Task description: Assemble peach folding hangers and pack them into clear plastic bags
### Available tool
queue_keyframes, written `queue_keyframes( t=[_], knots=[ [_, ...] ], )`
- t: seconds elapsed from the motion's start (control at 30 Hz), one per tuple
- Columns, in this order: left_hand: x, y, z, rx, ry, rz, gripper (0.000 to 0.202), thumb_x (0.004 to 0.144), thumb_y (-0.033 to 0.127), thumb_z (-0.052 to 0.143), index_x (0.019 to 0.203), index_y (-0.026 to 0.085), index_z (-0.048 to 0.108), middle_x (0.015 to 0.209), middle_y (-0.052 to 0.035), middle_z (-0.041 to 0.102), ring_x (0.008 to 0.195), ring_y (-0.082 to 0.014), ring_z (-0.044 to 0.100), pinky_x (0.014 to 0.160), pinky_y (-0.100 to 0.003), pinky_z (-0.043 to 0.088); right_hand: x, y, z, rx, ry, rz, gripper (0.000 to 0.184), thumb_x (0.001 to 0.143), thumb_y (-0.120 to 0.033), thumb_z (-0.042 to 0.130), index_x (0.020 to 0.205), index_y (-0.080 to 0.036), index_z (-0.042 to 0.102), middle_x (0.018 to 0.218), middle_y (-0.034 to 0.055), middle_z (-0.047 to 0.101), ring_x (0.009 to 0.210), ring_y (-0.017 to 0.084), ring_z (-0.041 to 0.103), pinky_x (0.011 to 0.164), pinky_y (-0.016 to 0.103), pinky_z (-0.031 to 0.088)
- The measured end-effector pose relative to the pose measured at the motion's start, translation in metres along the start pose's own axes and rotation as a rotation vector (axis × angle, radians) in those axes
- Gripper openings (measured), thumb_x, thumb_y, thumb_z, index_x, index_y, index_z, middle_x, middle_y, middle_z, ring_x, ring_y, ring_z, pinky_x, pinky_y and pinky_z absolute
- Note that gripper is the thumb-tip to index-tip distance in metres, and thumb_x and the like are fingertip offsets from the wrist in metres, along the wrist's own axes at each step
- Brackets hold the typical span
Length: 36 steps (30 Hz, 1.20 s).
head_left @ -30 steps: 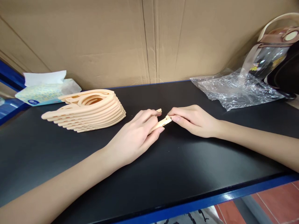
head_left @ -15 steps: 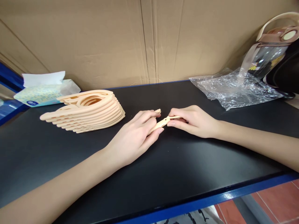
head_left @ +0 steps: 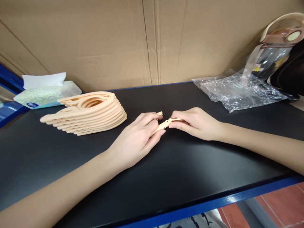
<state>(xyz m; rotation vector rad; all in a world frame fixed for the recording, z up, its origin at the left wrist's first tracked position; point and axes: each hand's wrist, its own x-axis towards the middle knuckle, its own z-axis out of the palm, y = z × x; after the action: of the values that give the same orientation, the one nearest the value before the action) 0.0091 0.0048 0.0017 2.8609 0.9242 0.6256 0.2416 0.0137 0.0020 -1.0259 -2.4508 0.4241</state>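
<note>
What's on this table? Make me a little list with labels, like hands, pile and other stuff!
Hands: left hand and right hand both pinch one peach plastic piece between them
Pile: stack of peach hangers, left of the hands, no hand on it
Far left: tissue pack
Far right: crumpled clear plastic bag, clear bottle behind it
Surface: black table, blue front edge
Back: cardboard wall

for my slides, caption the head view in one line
A small peach plastic piece pinched between left hand and right hand at a black table, beside a stack of peach hangers.
</note>
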Motion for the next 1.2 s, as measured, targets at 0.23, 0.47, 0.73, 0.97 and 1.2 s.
queue_keyframes(
  t=[0.23,0.47,0.73,0.97,1.2],
  knots=[
    [0.0013,-0.001,0.0011,0.024,0.004,-0.007,0.029,0.102,0.031,0.039,0.089,0.014,0.059,0.127,-0.0128,0.06,0.122,-0.0255,0.054,0.099,-0.04,0.049,-0.0012,-0.0013,0.0006,-0.018,-0.011,0.016,0.032,0.101,-0.045,0.04,0.082,-0.021,0.05,0.063,-0.0044,0.05,0.053,0.01,0.045,0.055,0.023,0.029],
    [0.0011,0.0004,0.0002,0.03,-0.008,-0.018,0.03,0.103,0.032,0.039,0.088,0.016,0.059,0.128,-0.0121,0.06,0.123,-0.0251,0.053,0.101,-0.042,0.049,0.0003,-0.0037,-0.0005,-0.031,-0.031,0.05,0.035,0.101,-0.047,0.038,0.082,-0.021,0.05,0.063,-0.0038,0.05,0.053,0.011,0.045,0.055,0.024,0.027],
    [0.0017,0.0004,-0.0006,0.015,-0.02,-0.031,0.031,0.102,0.032,0.039,0.083,0.017,0.058,0.128,-0.0118,0.06,0.123,-0.0252,0.053,0.1,-0.042,0.05,-0.0004,-0.0046,-0.0005,-0.04,-0.05,0.085,0.039,0.1,-0.05,0.037,0.084,-0.02,0.055,0.062,-0.003,0.051,0.052,0.012,0.046,0.055,0.025,0.027],
    [0.0009,-0.0004,-0.0002,0.018,-0.019,-0.025,0.029,0.102,0.03,0.041,0.085,0.015,0.059,0.127,-0.0131,0.061,0.122,-0.0259,0.053,0.101,-0.042,0.049,-0.001,-0.0048,-0.0003,-0.054,-0.052,0.092,0.038,0.1,-0.05,0.037,0.083,-0.02,0.054,0.062,-0.0035,0.05,0.052,0.011,0.044,0.054,0.025,0.027],
    [0.0015,0.0001,0.0004,0.025,-0.018,-0.031,0.03,0.102,0.031,0.04,0.084,0.016,0.058,0.126,-0.0125,0.061,0.121,-0.0257,0.054,0.1,-0.043,0.05,-0.0002,-0.0034,0.0001,-0.053,-0.055,0.094,0.034,0.1,-0.05,0.037,0.089,-0.022,0.053,0.065,-0.0033,0.055,0.054,0.012,0.047,0.056,0.024,0.029]
  ],
)
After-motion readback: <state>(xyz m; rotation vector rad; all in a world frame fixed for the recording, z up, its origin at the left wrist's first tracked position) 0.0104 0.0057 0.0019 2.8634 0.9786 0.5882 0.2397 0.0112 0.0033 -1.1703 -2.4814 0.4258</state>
